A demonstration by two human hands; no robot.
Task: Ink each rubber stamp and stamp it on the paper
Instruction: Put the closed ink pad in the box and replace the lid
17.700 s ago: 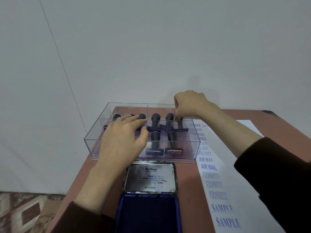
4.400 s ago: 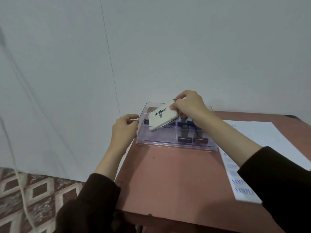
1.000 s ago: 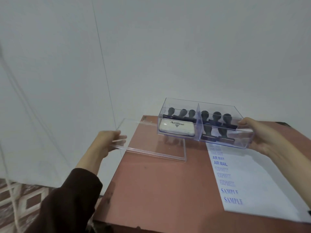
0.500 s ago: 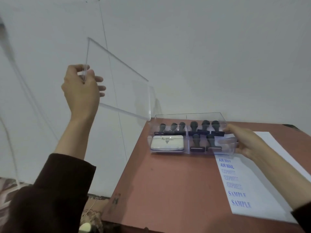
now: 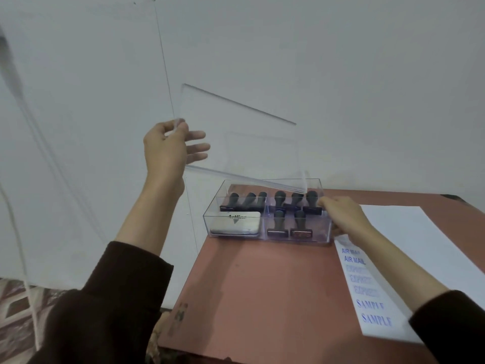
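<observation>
Pinches clear lid (image 5: 249,143) by its left edge in left hand (image 5: 168,151), tilted above clear box (image 5: 323,239); grips box's right end with right hand (image 5: 343,219). Inside: rubber stamps (image 5: 278,222) handles up, ink pad (image 5: 236,225) shut; stamped paper (image 5: 409,245) alongside on table (image 5: 262,285).

A reddish table (image 5: 262,285) stands before a white wall (image 5: 341,74), patterned floor (image 5: 10,324) beside.

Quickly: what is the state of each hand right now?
Left hand: pinches the clear lid at its edge, above the box.
Right hand: grips the right end of the box.
</observation>
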